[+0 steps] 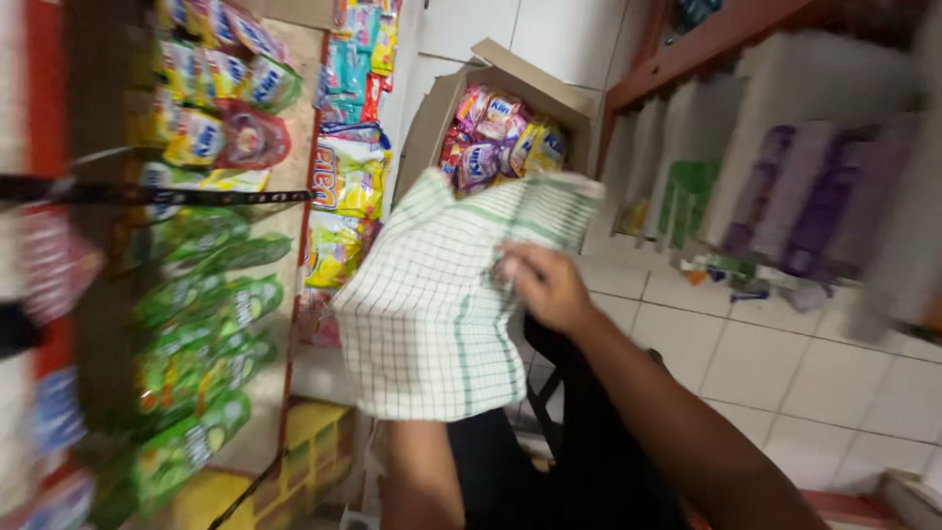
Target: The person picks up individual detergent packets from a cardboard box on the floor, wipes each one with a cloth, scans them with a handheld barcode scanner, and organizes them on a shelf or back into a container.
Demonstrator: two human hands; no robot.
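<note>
**Checked Cloth Held Up Before a Stocked Shelf**

The head view looks down past both arms toward a white tiled floor [785, 363].

**Right hand.** The right hand [545, 285] is raised at the centre of the view. Its fingers [510, 270] are closed on the upper right part of a white cloth with green check lines [432, 304]. The forearm runs from the hand down to the lower right edge of the view.

**Left hand.** The left hand itself is hidden behind the cloth; only the left forearm [417, 481] shows, rising from the bottom edge to the cloth's lower hem. Whether its fingers are open or closed cannot be told.

**Cloth.** The cloth hangs in the air between the camera and the floor, spread roughly flat, with its upper edge folded over near the right hand. It covers part of the cardboard box behind it.

**Surroundings.**
- An open cardboard box [437, 108] stands on the floor beyond the cloth, filled with small pink, purple and yellow sachets [496, 137].
- To the left, a display rack [294, 294] carries hanging strips of green packets [206, 324] and yellow packets [343, 186].
- To the right, a red-brown shelf [706, 44] stands above white and purple wrapped packs [805, 186], blurred by motion.
- Small items [731, 275] lie on the floor beneath that shelf; their kind cannot be told.
</note>
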